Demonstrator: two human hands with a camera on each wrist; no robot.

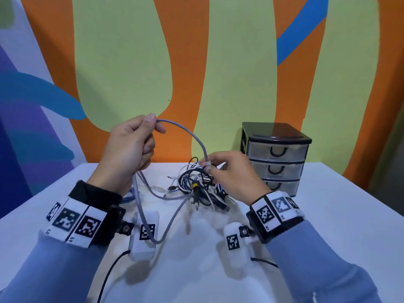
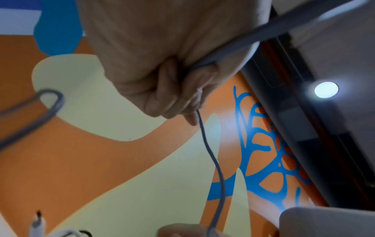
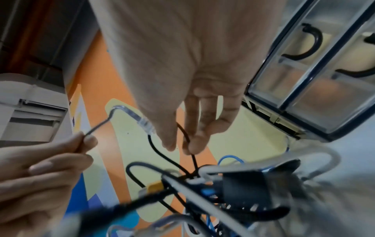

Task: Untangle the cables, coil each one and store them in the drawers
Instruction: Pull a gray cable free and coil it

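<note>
Nearest us, a slack loop of the grey cable (image 1: 140, 211) hangs over the white table (image 1: 328, 215). Our left hand (image 1: 129, 147) is raised, fingers curled round the cable and pinching it at the top. From there it arcs down to our right hand (image 1: 231, 171), which pinches its clear plug (image 1: 208, 166) just above the tangled cables (image 1: 201, 189). Beyond, to the right, stands the drawer unit (image 1: 276, 158), all three drawers shut.

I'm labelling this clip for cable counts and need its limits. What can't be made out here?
- Head view: strands in the tangled cable pile overlap, so no count.
- Head view: frosted fronts of the black three-drawer plastic unit hide contents.
- Right wrist view: pile blurred.
- Left wrist view: the left hand hides its grip on the grey cable.
</note>
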